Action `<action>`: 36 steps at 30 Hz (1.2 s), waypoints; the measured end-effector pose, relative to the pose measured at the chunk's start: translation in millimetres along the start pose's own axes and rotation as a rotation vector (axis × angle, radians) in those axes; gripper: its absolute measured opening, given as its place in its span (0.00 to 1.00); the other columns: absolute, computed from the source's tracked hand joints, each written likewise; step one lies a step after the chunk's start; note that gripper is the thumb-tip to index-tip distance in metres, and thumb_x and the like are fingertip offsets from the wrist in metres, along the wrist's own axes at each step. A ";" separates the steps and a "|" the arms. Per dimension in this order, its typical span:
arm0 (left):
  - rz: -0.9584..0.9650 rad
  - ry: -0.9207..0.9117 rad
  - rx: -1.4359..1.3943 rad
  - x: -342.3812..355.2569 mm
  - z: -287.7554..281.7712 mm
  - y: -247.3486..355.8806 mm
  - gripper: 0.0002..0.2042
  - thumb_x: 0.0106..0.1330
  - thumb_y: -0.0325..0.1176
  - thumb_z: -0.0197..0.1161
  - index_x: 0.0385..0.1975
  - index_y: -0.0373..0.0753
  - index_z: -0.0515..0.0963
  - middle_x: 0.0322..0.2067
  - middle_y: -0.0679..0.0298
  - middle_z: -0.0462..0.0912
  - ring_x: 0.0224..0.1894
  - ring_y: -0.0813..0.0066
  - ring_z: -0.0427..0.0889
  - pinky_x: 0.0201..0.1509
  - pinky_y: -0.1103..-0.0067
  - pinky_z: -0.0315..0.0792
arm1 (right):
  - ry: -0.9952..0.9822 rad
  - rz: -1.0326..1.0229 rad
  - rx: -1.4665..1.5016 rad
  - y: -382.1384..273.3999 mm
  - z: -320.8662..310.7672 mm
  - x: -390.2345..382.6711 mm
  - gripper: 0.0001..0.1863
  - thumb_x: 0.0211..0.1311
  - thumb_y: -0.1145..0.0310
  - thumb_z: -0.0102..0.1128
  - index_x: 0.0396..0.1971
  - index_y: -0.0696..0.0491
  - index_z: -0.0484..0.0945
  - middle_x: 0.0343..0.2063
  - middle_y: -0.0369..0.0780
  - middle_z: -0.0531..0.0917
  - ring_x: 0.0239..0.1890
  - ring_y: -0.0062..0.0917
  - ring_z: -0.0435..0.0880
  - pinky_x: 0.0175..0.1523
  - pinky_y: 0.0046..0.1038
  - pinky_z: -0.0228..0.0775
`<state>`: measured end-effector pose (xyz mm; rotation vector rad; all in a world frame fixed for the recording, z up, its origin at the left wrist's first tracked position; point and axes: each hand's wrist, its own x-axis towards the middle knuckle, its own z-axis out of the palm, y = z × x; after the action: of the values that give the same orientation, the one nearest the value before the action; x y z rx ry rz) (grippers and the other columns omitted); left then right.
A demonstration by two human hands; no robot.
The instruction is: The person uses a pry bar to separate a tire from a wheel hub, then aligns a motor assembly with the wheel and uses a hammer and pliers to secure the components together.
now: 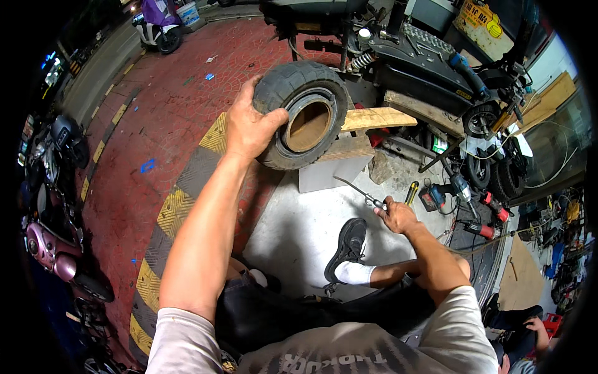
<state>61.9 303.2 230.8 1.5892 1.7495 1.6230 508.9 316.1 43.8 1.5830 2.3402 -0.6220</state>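
Observation:
My left hand [252,128] grips the side of a small black tire [283,84], holding it tilted at the upper middle, with a metal rim [311,144] inside. The tire is above a wooden block [333,171] with a grey face; whether they touch I cannot tell. A light wooden plank [380,118] runs rightward from behind the tire. My right hand [398,218] is closed on a metal air gun [374,202] with a long thin nozzle, lower right of the tire.
Power tools [436,196] and a screwdriver [412,193] lie at right, near spare tires [507,177]. A scooter body [423,75] stands behind, parked scooters [53,243] line the left beyond red paving [112,206]. Another person [532,333] sits at the lower right.

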 end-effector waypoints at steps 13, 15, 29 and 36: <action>-0.029 0.083 0.185 4.0 11.6 7.6 0.43 0.55 0.40 0.79 0.73 0.31 0.75 0.57 0.47 0.91 0.59 0.60 0.91 0.67 0.68 0.80 | 0.420 -0.121 0.280 -117.6 -150.4 -81.8 0.25 0.80 0.47 0.65 0.42 0.58 0.76 0.25 0.58 0.85 0.35 0.64 0.86 0.42 0.59 0.74; 0.005 0.100 0.193 1.9 12.2 6.8 0.42 0.55 0.40 0.79 0.73 0.31 0.75 0.57 0.47 0.91 0.59 0.59 0.91 0.67 0.67 0.80 | 0.433 -0.109 0.288 -124.1 -149.9 -77.0 0.25 0.81 0.47 0.64 0.42 0.58 0.76 0.25 0.58 0.85 0.34 0.64 0.86 0.42 0.60 0.74; -0.003 0.137 0.245 -5.6 12.4 14.6 0.42 0.55 0.41 0.79 0.73 0.35 0.75 0.60 0.45 0.89 0.60 0.54 0.90 0.67 0.65 0.80 | 0.428 -0.088 0.313 -137.2 -151.6 -84.3 0.26 0.81 0.46 0.63 0.43 0.59 0.77 0.26 0.59 0.86 0.35 0.64 0.86 0.44 0.60 0.74; -0.023 0.150 0.237 -5.1 14.6 9.2 0.43 0.56 0.41 0.80 0.74 0.35 0.74 0.58 0.46 0.90 0.59 0.55 0.91 0.66 0.66 0.81 | 0.425 -0.115 0.250 -145.8 -147.5 -95.0 0.25 0.81 0.48 0.63 0.42 0.59 0.77 0.26 0.59 0.85 0.36 0.64 0.86 0.44 0.60 0.75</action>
<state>79.8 304.6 231.2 1.5737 2.0969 1.6114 415.0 262.1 244.6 1.8504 2.7674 -0.6816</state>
